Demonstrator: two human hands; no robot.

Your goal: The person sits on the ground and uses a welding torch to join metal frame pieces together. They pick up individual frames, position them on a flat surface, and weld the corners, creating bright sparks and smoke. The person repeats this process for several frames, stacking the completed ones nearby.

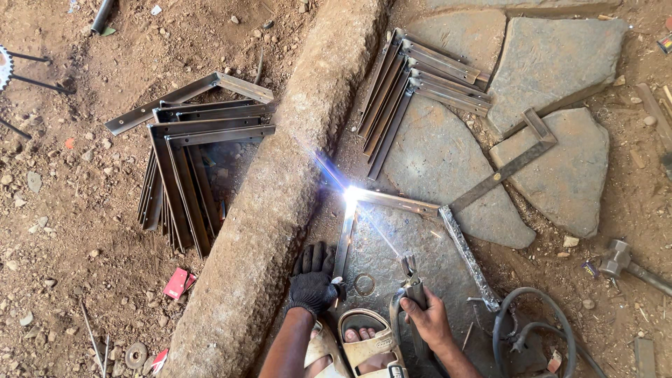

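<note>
My left hand [313, 281], in a black glove, rests on the lower end of an L-shaped steel angle bracket [392, 201] lying on a flat stone slab [420, 259]. My bare right hand [427, 318] grips a welding electrode holder [411, 280]; its thin rod runs up toward the bracket's corner. A bright white welding arc [350, 194] burns at that corner. My sandalled feet [364, 346] sit between the two hands. A small metal ring [364, 283] lies on the slab near the left hand.
A stack of finished angle brackets [189, 161] lies on the dirt at left, another stack [420, 91] on stones at upper right. A long concrete kerb [280, 189] runs diagonally. A steel square [504, 168], a hammer [619, 259] and black cables [532, 329] lie at right.
</note>
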